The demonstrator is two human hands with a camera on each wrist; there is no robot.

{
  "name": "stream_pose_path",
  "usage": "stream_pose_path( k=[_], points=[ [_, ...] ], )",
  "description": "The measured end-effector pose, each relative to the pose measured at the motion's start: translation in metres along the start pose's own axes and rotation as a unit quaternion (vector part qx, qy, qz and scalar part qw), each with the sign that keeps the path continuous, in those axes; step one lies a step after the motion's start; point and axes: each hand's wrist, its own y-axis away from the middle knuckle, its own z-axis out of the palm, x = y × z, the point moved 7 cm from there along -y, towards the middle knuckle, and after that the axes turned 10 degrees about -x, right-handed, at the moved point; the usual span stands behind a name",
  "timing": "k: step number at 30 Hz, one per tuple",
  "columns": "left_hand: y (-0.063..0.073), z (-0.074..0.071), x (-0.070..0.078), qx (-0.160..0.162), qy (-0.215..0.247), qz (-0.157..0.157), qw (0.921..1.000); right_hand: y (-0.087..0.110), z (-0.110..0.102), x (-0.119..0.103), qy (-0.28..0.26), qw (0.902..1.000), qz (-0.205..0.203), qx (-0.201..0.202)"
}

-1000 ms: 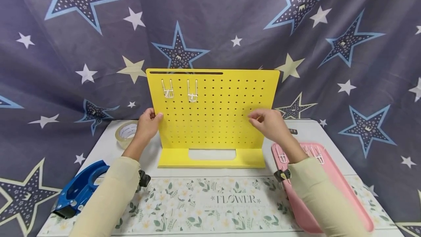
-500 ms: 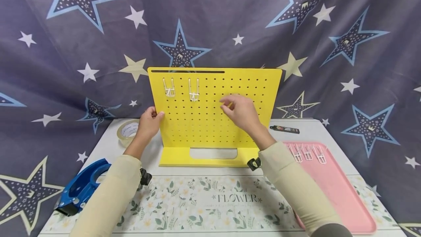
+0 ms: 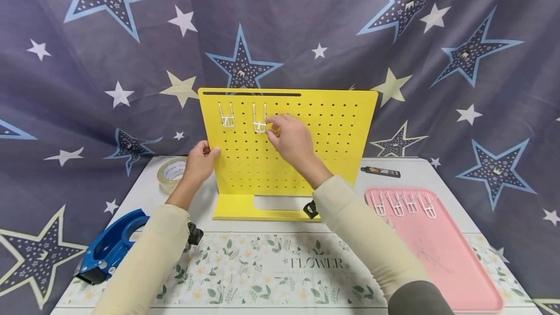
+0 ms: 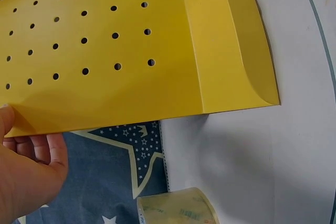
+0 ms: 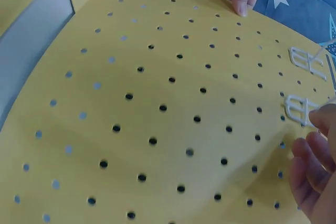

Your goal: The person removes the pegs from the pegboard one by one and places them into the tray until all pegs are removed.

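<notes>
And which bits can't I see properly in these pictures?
Head view: part of the blue tape dispenser, hidden by the left sleeve.
Head view: the pink tray's near left corner, hidden by the right sleeve.
Head view: lettering on the packing tape roll, too small.
Right wrist view: whether the right hand pinches the white wire hook; the right edge cuts the hand off.

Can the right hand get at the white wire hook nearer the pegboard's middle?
Probably yes: the right hand is right at that white wire hook, with nothing visible blocking it. The left hand grips the yellow pegboard by its left edge.
</notes>
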Motion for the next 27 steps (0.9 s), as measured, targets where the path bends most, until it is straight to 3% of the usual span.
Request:
stream_pose_path(
  k=[9,27],
  points=[
    [0.001,0.001,0.001,0.0,0.001,-0.003,1.0,-0.008,0.011,-0.006,-0.004,0.999,0.045,-0.006],
    [0.001,0.0,0.001,0.003,0.007,-0.007,0.9999,-0.017,0.007,-0.014,0.023,0.9982,0.053,-0.016]
  ],
)
